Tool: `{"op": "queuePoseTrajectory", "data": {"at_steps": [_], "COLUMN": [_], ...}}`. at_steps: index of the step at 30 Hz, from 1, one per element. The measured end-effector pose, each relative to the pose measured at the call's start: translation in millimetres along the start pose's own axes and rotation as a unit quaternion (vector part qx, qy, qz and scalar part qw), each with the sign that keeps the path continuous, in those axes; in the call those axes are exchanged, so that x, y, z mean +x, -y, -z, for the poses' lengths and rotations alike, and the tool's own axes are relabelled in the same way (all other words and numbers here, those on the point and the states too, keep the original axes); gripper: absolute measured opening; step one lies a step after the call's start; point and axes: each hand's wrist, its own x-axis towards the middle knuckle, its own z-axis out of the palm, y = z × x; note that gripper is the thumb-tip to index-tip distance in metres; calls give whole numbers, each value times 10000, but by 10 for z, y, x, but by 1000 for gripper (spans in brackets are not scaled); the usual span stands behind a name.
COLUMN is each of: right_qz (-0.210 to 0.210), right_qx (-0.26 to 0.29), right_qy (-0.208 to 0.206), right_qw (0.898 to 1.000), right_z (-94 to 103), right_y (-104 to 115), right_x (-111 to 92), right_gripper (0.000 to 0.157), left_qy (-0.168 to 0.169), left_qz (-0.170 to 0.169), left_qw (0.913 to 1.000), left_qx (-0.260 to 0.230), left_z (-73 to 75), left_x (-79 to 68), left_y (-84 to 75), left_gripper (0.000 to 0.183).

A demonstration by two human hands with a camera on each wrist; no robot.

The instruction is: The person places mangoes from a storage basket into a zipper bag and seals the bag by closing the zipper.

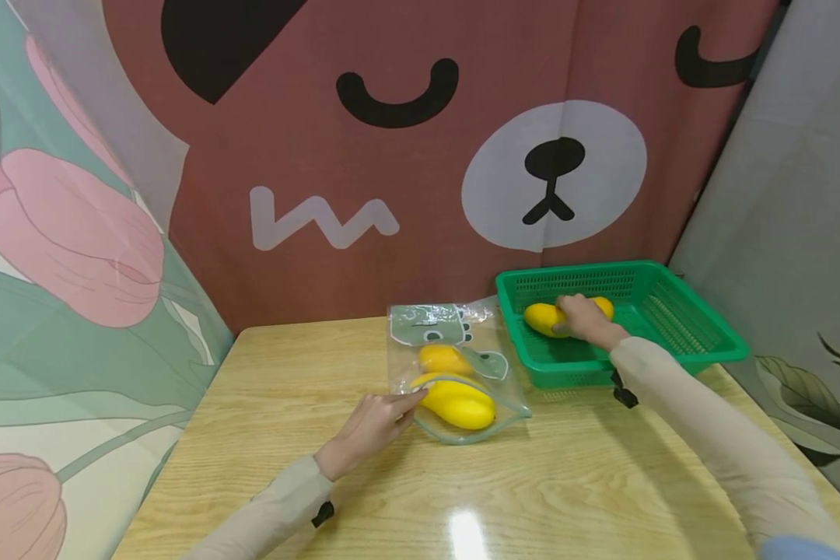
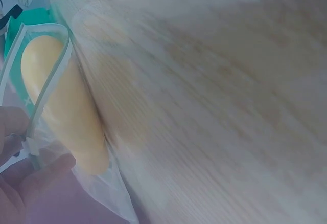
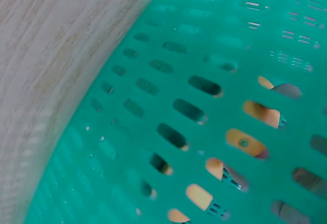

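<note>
My left hand [image 1: 374, 424] pinches the rim of a clear zip bag [image 1: 430, 323] with a green cartoon print, its mouth gaping towards me. Inside lie two yellow mangoes; the front mango [image 1: 462, 406] rests by the opening and the other mango [image 1: 442, 359] sits behind it. In the left wrist view, thumb and fingers hold the bag's edge beside the front mango [image 2: 76, 111]. My right hand [image 1: 588, 320] reaches into a green basket [image 1: 672, 319] and grips a mango [image 1: 544, 317]. More yellow fruit shows on the hand's far right side. The right wrist view shows mostly basket wall.
The basket stands at the back right of the wooden table [image 1: 308, 365], close beside the bag. A printed curtain [image 1: 308, 288] with a bear face hangs right behind the table. Grey cloth [image 1: 777, 233] borders the right side.
</note>
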Motion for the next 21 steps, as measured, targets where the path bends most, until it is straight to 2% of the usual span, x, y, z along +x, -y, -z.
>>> {"op": "queuePoseTrajectory", "data": {"at_steps": [6, 21], "right_qz": [20, 117], "right_qx": [-3, -23], "right_qy": [-239, -485], "right_qw": [9997, 9988], "right_z": [55, 112], "right_y": [42, 88], "right_x": [-17, -117], "right_gripper": [35, 44], "left_qy": [-31, 18], "left_qz": [-11, 57], "left_qw": [10000, 10000], "left_qx": [-25, -76], "left_z": [-2, -10], "left_x": [-5, -16], "left_y": [-4, 4], "left_gripper": [42, 42]}}
